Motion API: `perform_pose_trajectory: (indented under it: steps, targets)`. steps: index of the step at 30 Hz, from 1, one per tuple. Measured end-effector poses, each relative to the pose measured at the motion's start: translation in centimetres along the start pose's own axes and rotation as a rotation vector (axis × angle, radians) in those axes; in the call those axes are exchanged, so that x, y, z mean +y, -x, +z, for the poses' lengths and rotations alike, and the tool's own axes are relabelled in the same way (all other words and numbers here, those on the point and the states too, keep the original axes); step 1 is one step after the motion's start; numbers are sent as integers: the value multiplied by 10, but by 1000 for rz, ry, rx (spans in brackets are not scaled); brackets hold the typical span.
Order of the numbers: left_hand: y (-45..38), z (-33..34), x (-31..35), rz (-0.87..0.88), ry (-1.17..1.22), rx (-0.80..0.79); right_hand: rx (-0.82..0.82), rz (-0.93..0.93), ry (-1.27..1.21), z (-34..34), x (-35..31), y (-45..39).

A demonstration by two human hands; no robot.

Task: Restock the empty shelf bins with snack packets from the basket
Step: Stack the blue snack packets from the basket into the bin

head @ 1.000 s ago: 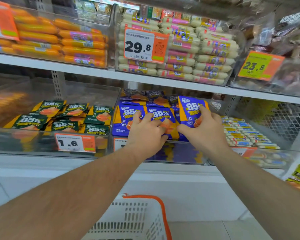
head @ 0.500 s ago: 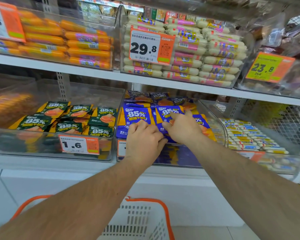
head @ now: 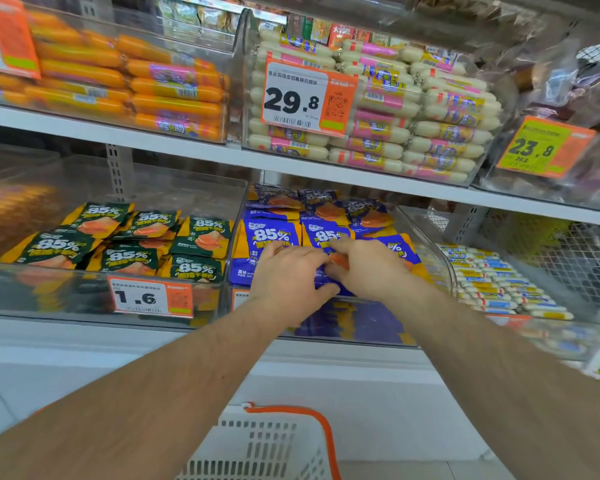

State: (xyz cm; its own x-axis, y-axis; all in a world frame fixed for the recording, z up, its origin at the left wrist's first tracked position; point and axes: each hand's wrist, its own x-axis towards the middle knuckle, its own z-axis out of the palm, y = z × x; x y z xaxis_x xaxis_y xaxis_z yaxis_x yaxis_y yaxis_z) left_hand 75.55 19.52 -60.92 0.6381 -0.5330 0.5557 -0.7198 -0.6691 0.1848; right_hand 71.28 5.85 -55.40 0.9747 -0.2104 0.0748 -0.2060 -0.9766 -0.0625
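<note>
blue snack packets [head: 269,237], glossy foil pouches printed "85%", packed flat in rows inside a clear plastic bin [head: 440,251] on the middle shelf, directly under both hands. left hand [head: 286,278] palm down on the front row, fingers bent over the packets and thumb tucked toward the bin's front lip, pressing rather than lifting. right hand [head: 364,268] touching the left, fingers curled and pinching a blue packet at its orange-printed corner. further blue pouches just beyond the fingertips, stacked toward the back of the bin, slightly crumpled.

left of the left hand, in a second transparent bin [head: 174,188]: green packets [head: 198,237] of the same flat shape and "85%" print, overlapping loosely, with an orange-and-white price tag [head: 151,297] reading 1.6 on the front wall. right of the right hand, small white stick-shaped snacks [head: 492,275] with blue and yellow bands, lying in a neighbouring clear bin backed by wire mesh.

above the hands, across a white metal shelf board [head: 187,150]: smooth orange sausages [head: 174,88] on the left, pale sausages [head: 440,133] with pink and yellow labels on the right, behind a tag [head: 307,98] marked 29.8. farther right, a yellow-green tag [head: 542,147] marked 23.8 on crinkled clear bags.

below the forearms, near the wearer: white slotted plastic basket [head: 264,448] with an orange handle, contents not visible.
</note>
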Motion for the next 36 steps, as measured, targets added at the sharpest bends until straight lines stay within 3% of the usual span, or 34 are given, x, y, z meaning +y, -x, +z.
perform_pose_trajectory:
  steps: [3,6,10,14,20,25,32,36]
  targets:
    - [-5,-1,-2,11,1,-18,74,-38,57,4,0,0]
    - [-18,-6,-6,37,3,-133,42,-88,-12,5,11,-10]
    - [-36,-14,-11,84,54,-309,271,102,-258,3,44,-23]
    - [-48,-14,-13,138,17,-338,76,183,-123,22,74,-22]
    - [-57,-7,1,134,47,-400,137,100,-88,33,90,-27]
    - [-58,-9,1,178,-92,-490,137,85,-38,32,98,-31]
    - [-55,-7,5,193,-68,-442,69,54,-117,24,103,-34]
    - [-54,-2,4,194,-87,-386,236,77,-82,-6,92,-49]
